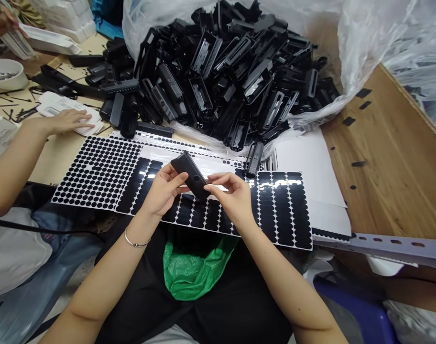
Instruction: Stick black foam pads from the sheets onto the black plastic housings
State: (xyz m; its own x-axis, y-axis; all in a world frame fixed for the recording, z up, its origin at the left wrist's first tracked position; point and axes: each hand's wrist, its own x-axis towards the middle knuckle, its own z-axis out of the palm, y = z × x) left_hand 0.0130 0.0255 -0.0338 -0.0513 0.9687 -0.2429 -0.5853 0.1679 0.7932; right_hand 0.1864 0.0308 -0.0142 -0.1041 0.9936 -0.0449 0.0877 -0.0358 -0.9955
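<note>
Between my two hands, above the sticker sheets, is a black plastic casing (191, 176), tilted. My left hand (164, 188) grips its upper left end, thumb on top and fingers beneath. At the lower right end, my right hand (233, 195) pinches with thumb and forefinger; whether a small piece sits between those fingertips is hidden. Below lies a sheet of long black stickers (282, 210), with a sheet of round black stickers (99, 172) to its left. Another black casing (254, 158) rests on the far edge of the sheets.
A large heap of black casings (218, 71) fills a clear plastic bag (357, 43) at the back. At left, a co-worker's hand (69, 120) rests on white cards (56, 102), near a white bowl (6, 74). A green bag (192, 272) hangs below the table edge.
</note>
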